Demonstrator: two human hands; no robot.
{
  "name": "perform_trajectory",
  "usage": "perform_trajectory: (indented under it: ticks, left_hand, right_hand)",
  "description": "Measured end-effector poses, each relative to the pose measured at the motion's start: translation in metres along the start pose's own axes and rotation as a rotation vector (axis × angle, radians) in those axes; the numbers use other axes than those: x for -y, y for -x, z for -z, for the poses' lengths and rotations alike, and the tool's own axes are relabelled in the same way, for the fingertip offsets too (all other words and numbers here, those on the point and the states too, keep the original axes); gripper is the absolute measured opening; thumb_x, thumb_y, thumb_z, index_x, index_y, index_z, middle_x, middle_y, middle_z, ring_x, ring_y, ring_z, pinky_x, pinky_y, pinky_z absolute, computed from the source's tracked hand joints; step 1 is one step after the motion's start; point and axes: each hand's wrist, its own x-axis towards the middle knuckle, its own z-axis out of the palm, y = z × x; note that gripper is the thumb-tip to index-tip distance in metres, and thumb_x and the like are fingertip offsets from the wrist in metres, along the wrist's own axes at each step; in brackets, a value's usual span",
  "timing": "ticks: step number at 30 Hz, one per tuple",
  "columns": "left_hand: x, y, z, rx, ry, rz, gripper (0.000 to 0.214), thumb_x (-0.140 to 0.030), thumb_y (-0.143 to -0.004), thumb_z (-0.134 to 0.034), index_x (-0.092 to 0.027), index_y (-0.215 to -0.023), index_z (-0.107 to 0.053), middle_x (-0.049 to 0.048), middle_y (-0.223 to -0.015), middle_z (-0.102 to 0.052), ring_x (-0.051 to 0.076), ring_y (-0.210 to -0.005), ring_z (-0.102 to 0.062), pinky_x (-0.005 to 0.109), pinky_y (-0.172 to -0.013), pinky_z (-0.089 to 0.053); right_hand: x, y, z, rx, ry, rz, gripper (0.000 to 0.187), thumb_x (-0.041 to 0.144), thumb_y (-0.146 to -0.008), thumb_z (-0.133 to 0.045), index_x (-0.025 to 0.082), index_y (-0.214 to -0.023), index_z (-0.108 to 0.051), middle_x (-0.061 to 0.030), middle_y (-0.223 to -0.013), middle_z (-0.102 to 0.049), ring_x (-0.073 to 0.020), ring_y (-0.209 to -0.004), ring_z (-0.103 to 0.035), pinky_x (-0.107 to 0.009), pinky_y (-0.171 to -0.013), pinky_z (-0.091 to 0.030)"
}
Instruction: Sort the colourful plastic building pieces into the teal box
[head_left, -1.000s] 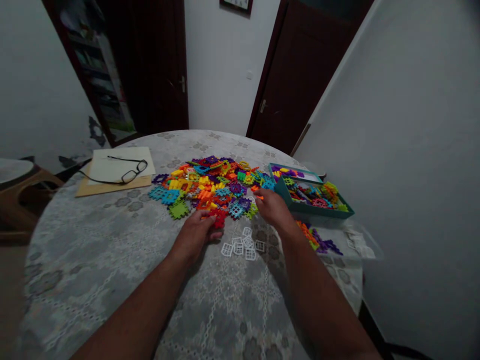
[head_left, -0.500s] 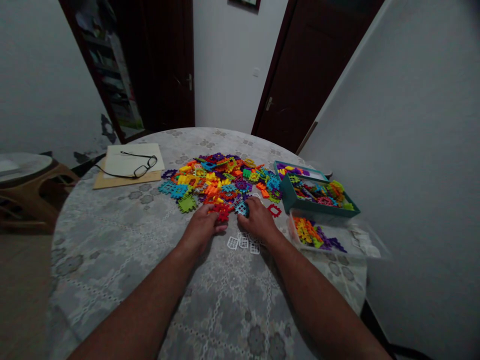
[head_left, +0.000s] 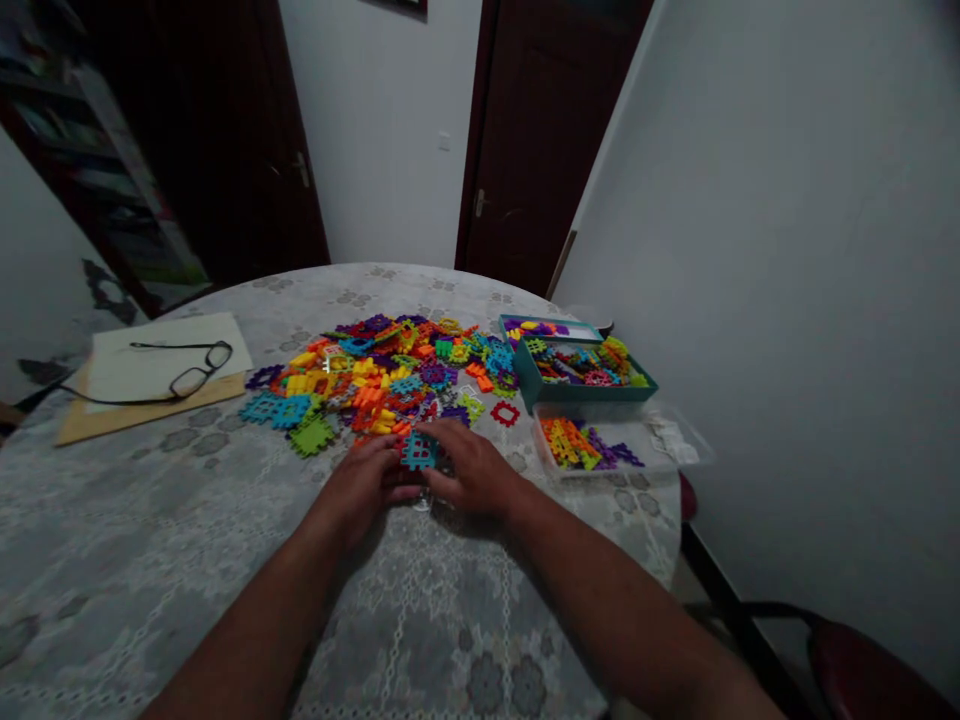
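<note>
At the near edge of a heap of plastic building pieces (head_left: 367, 385), my hands are close together. My right hand (head_left: 472, 465) grips a blue notched piece with a window-like grid (head_left: 418, 451) between fingers and thumb. Red notched pieces are in my left hand (head_left: 364, 482), mostly covered by its fingers and by the blue piece. Whether the blue and red pieces touch or are joined, I cannot tell. Small white window-shaped pieces (head_left: 424, 502) lie on the table just below my hands, largely hidden.
A teal box (head_left: 592, 393) of pieces stands to the right. In front of it is a clear plastic tray (head_left: 551, 450) with orange and purple pieces. Black glasses (head_left: 191, 375) rest on paper and a board (head_left: 157, 408) at the left. A red piece (head_left: 505, 413) lies apart.
My view has turned to the right. My right hand has brought the blue window piece away from the heap, next to the red pieces in my left hand.
</note>
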Motion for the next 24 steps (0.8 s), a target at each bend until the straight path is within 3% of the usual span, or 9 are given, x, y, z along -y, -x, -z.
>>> perform_trajectory:
  ticks: [6, 10, 13, 16, 22, 24]
  left_hand:
    - [0.001, 0.000, 0.000, 0.108, 0.023, 0.007, 0.032, -0.026, -0.081, -0.080, -0.015, -0.111, -0.074, 0.0106, -0.100, -0.079, 0.022, -0.081, -0.078, 0.032, -0.069, -0.068]
    - [0.006, 0.000, -0.001, 0.086, -0.039, -0.047, 0.028, -0.025, -0.082, -0.081, -0.016, -0.107, -0.074, 0.0099, -0.100, -0.078, 0.020, -0.079, -0.077, 0.029, -0.067, -0.067]
    - [0.009, -0.002, -0.001, 0.035, -0.028, -0.067, 0.022, -0.022, -0.083, -0.077, -0.017, -0.104, -0.072, 0.0114, -0.102, -0.078, 0.023, -0.085, -0.079, 0.032, -0.071, -0.069]
    - [0.010, -0.005, -0.001, -0.050, 0.004, -0.050, 0.020, -0.017, -0.082, -0.073, -0.017, -0.101, -0.069, 0.0137, -0.103, -0.079, 0.025, -0.086, -0.081, 0.034, -0.071, -0.070]
    - [0.005, -0.003, -0.002, -0.082, 0.092, 0.002, 0.019, -0.011, -0.081, -0.070, -0.017, -0.098, -0.066, 0.0146, -0.102, -0.078, 0.024, -0.085, -0.080, 0.034, -0.071, -0.070]
    - [0.003, -0.002, -0.003, -0.083, 0.116, 0.014, 0.018, -0.009, -0.082, -0.069, -0.016, -0.098, -0.065, 0.0148, -0.103, -0.077, 0.023, -0.086, -0.079, 0.034, -0.073, -0.070]
  right_hand:
    - [-0.003, 0.005, -0.011, 0.015, 0.029, 0.012, 0.068, 0.023, -0.096, -0.067, 0.025, -0.160, -0.044, -0.0150, -0.154, -0.059, -0.0275, -0.144, -0.056, -0.047, -0.118, -0.052]
    - [-0.005, 0.006, -0.008, 0.003, 0.003, 0.058, 0.069, 0.025, -0.097, -0.068, 0.025, -0.162, -0.044, -0.0145, -0.152, -0.061, -0.0276, -0.140, -0.060, -0.048, -0.116, -0.053]
    - [-0.013, 0.003, -0.002, -0.138, 0.048, -0.055, 0.056, 0.025, -0.102, -0.062, 0.025, -0.157, -0.051, -0.0147, -0.148, -0.063, -0.0270, -0.135, -0.062, -0.047, -0.117, -0.053]
    - [-0.028, 0.001, 0.002, -0.261, 0.255, -0.237, 0.046, 0.022, -0.104, -0.057, 0.018, -0.150, -0.060, -0.0197, -0.147, -0.063, -0.0313, -0.140, -0.057, -0.053, -0.123, -0.045]
    - [-0.049, 0.001, -0.004, -0.145, 0.444, -0.341, 0.055, 0.028, -0.097, -0.070, 0.017, -0.150, -0.062, -0.0190, -0.157, -0.059, -0.0394, -0.153, -0.040, -0.063, -0.128, -0.032]
    - [-0.050, -0.001, -0.007, -0.107, 0.432, -0.350, 0.053, 0.029, -0.096, -0.072, 0.018, -0.148, -0.063, -0.0177, -0.152, -0.063, -0.0388, -0.151, -0.042, -0.061, -0.127, -0.033]
